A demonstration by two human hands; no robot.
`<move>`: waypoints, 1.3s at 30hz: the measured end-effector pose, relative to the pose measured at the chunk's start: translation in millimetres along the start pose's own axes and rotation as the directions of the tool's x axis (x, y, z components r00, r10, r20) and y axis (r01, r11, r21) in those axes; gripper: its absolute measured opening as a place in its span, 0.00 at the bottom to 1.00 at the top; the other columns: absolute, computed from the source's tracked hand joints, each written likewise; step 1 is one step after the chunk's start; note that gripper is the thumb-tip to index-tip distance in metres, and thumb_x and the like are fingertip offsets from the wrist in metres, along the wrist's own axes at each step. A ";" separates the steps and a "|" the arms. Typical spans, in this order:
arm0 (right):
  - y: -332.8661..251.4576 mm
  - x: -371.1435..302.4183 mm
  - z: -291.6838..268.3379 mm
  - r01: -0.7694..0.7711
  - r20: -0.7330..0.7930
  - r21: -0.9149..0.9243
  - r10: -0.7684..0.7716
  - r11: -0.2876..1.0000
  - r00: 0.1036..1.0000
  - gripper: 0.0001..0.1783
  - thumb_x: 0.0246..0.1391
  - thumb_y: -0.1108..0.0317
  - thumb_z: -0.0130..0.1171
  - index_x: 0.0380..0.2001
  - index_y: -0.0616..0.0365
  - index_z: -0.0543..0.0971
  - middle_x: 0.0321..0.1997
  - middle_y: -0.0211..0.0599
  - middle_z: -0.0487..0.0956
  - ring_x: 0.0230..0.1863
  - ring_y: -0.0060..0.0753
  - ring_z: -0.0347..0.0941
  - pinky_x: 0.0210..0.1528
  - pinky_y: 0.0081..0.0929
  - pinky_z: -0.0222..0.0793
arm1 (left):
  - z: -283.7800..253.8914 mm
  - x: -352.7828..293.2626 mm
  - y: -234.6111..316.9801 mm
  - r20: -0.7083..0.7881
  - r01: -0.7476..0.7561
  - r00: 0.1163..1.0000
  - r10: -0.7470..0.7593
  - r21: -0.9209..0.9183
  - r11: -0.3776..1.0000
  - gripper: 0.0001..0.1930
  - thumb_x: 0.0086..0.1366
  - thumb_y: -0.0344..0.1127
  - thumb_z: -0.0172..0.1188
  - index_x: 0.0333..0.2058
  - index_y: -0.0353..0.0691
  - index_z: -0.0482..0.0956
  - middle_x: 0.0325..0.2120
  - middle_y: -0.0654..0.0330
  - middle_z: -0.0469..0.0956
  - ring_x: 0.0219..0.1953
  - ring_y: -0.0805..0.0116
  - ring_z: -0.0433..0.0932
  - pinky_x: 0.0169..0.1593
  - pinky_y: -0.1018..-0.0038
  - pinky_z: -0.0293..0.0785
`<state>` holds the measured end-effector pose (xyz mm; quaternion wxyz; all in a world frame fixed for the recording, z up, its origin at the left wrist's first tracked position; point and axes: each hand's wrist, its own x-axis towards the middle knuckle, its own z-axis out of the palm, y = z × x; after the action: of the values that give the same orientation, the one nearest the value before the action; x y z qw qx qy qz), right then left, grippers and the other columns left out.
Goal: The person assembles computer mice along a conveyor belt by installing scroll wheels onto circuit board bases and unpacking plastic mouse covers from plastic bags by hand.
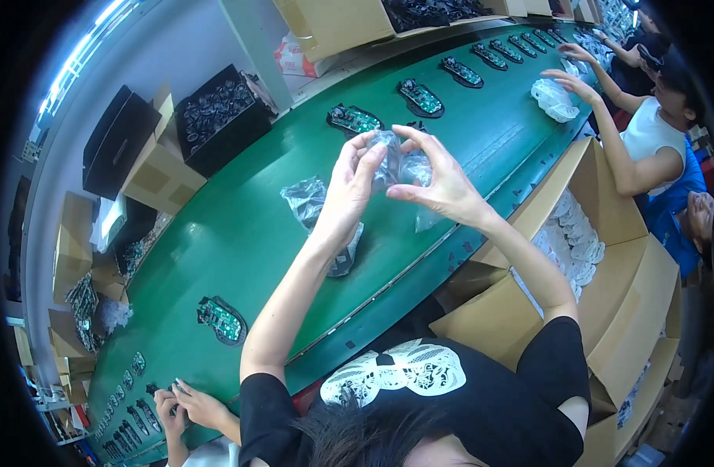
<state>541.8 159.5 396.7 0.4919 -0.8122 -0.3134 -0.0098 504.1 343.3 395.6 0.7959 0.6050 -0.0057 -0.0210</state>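
Over the green conveyor belt [240, 210], my left hand [353, 179] is closed on a clear, greyish plastic-bagged piece [385, 162]. My right hand [448, 187] curves around its other side, index fingertip by the upper end and thumb by the lower end. Whether both fingertips press on it is hard to tell. What the bag contains cannot be made out. Behind my right hand lies another clear bag [416, 170], partly hidden. Close to my left forearm, a crumpled clear bag [304, 198] rests on the belt, and a further bagged piece [346, 255] shows beyond the forearm.
Black-based assemblies with green circuit boards [355, 119] line the belt; one [221, 320] sits left of me. A cardboard box of white parts [578, 241] stands at my right. Co-workers' hands [189, 406] work at lower left, others [575, 82] at upper right beside a white bundle [554, 100].
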 end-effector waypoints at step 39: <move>29.1 3.0 -45.8 0.108 -0.128 -0.351 -0.162 0.930 0.978 0.14 0.60 0.71 0.63 0.50 0.48 0.86 0.42 0.33 0.76 0.39 0.30 0.76 0.42 0.30 0.73 | -14.3 23.5 16.5 0.064 -0.321 0.891 0.450 0.789 0.523 0.09 0.62 0.36 0.69 0.37 0.38 0.84 0.34 0.60 0.80 0.29 0.74 0.76 0.33 0.74 0.72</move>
<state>572.7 114.8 398.2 0.3641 -0.8586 -0.3229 -0.1610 528.5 360.5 407.3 0.4339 0.8726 -0.0893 0.2057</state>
